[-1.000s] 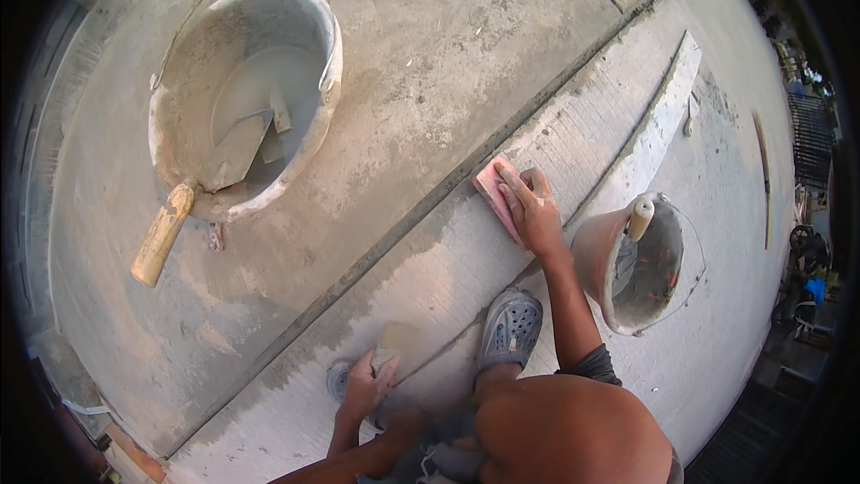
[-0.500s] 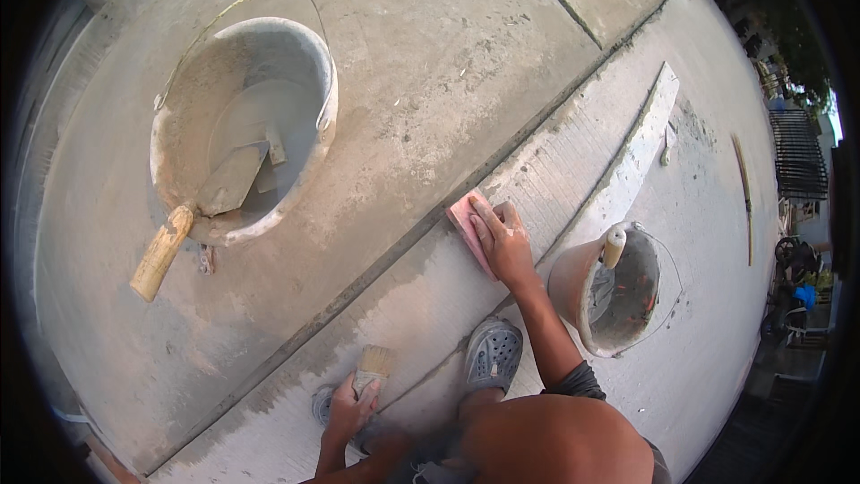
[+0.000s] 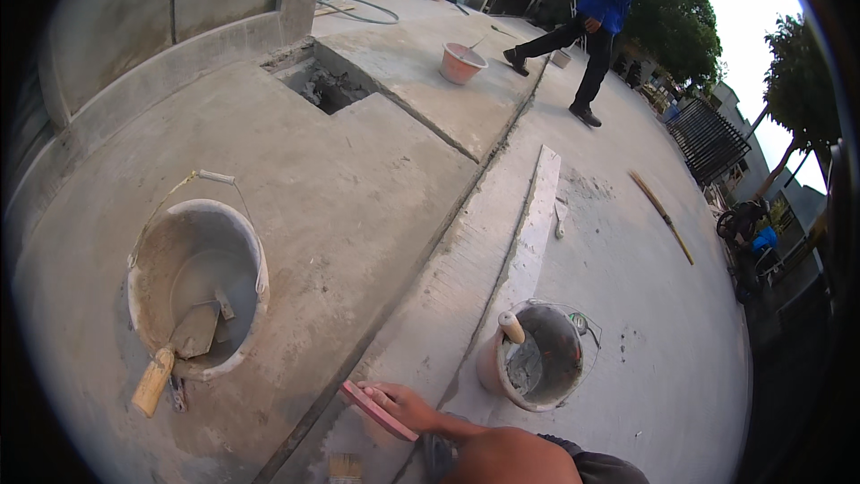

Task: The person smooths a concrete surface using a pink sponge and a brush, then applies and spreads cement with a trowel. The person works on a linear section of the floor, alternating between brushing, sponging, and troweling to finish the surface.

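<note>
Right hand [image 3: 401,405]: closed over the pink float [image 3: 376,410], which is pressed flat on the cement step [image 3: 466,278], apparently so the face rubs evenly.
Left hand: not seen; its state cannot be told.
Brush [image 3: 345,468]: cut off at the lower edge, just below the float.
Pink bucket [image 3: 530,357]: kept right of the float; contents are hard to make out.
Grey bucket [image 3: 199,287]: well left of the float, a trowel [image 3: 175,354] propped inside.

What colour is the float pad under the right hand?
Pink, seen in the head view: the float pad lies under the right hand.
</note>
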Available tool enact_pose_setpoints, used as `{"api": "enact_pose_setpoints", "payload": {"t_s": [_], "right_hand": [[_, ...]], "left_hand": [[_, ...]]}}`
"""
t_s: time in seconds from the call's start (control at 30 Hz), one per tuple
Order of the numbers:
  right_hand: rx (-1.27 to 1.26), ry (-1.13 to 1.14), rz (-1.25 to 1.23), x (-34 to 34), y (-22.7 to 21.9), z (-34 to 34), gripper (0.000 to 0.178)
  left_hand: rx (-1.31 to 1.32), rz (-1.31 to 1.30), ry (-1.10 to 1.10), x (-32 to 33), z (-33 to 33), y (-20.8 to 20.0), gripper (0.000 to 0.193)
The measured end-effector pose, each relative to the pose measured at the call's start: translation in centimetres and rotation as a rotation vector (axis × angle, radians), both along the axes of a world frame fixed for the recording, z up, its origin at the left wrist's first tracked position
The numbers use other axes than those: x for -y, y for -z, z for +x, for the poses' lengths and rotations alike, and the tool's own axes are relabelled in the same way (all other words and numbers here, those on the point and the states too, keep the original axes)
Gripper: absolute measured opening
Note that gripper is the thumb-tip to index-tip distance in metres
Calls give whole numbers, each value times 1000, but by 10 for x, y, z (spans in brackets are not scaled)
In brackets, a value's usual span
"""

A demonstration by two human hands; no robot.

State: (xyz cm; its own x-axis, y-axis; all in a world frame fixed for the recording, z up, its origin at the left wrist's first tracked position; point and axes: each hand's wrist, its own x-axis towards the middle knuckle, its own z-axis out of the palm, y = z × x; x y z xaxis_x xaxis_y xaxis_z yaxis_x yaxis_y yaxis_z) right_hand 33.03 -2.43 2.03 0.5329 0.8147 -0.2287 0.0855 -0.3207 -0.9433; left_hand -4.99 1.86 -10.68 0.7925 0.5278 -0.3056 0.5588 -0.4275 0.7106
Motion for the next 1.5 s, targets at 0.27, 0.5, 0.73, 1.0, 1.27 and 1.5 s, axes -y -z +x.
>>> {"api": "enact_pose_setpoints", "payload": {"t_s": [0.27, 0.5, 0.73, 1.0, 1.27, 1.5], "right_hand": [[-409, 24, 50, 5, -24, -74, 44], [-675, 117, 245, 5, -21, -49, 37], [-472, 77, 84, 4, -57, -37, 33], [-293, -410, -232, 5, -119, 44, 40], [509, -599, -231, -84, -241, 138, 34], [584, -912, -601, -104, -171, 230, 35]], "left_hand": [[243, -1153, -489, -52, 128, -164, 36], [281, -1440, -296, -44, 162, -173, 49], [356, -1605, -385, -58, 169, -179, 45], [324, -1435, -645, -81, 154, -169, 41], [-53, -24, -318, -221, 191, -361, 39], [-533, 681, 211, -346, 285, -299, 27]]}}
